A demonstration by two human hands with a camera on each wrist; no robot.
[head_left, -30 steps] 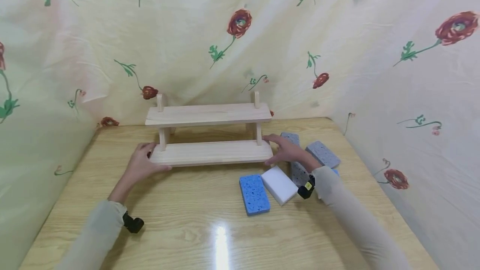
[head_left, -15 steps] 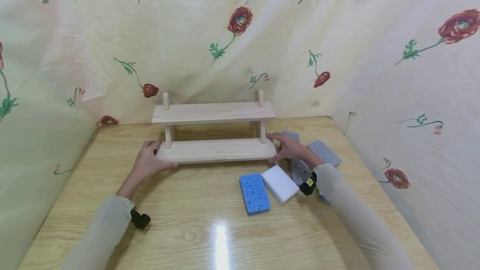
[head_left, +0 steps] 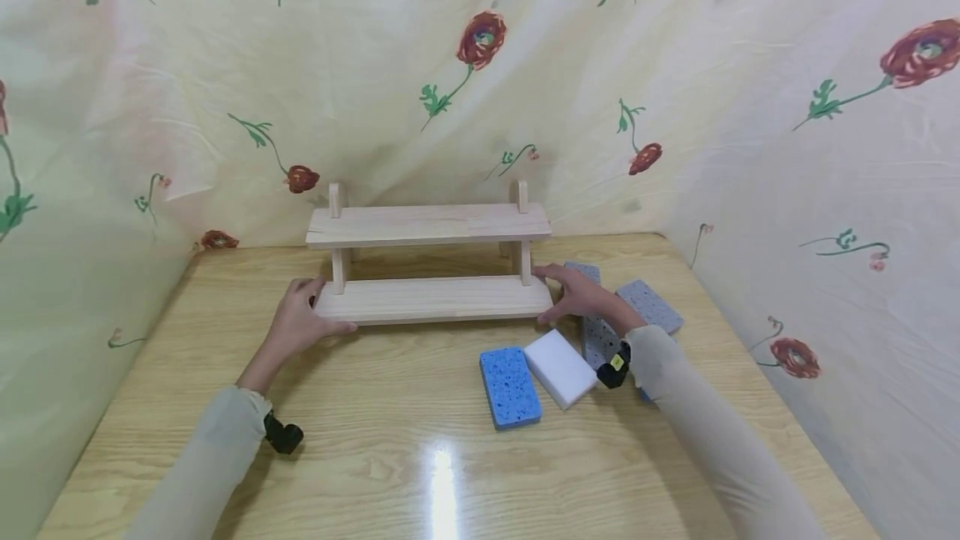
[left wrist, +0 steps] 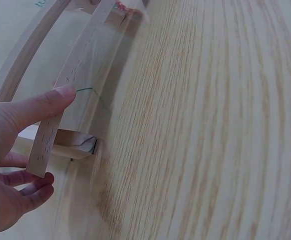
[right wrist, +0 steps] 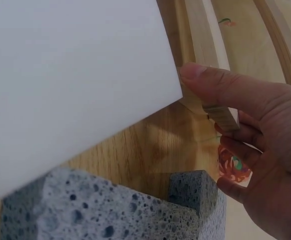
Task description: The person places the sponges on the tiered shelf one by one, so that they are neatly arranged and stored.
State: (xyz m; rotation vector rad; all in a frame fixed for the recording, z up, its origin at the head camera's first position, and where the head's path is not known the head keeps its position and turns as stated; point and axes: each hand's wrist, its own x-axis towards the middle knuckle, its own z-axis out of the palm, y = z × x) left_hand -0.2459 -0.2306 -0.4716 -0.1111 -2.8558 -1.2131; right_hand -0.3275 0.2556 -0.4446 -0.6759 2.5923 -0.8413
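A two-tier wooden shelf [head_left: 435,300] of pale bare wood stands near the back of the table. My left hand [head_left: 296,322] grips the left end of its lower board, thumb along the front edge and fingers round the end. At the opposite end my right hand [head_left: 576,294] holds the same board, thumb at the front corner and fingers behind. In the left wrist view the thumb lies over the edge of the shelf board [left wrist: 49,135], with fingertips curled at its end. The right wrist view has the thumb in front of the board [right wrist: 208,40] and several fingers beyond it.
In front of the shelf's right end lie a blue sponge [head_left: 510,387] and a white sponge [head_left: 561,368]. Grey sponges [head_left: 648,307] sit beside and under the right forearm, with a blue one mostly hidden there. A flowered cloth [head_left: 390,90] hangs behind the table [head_left: 360,457].
Held at both ends, the shelf has shifted to the right and slightly back over the first half second. Since then it has barely moved. The sponges stay in place.
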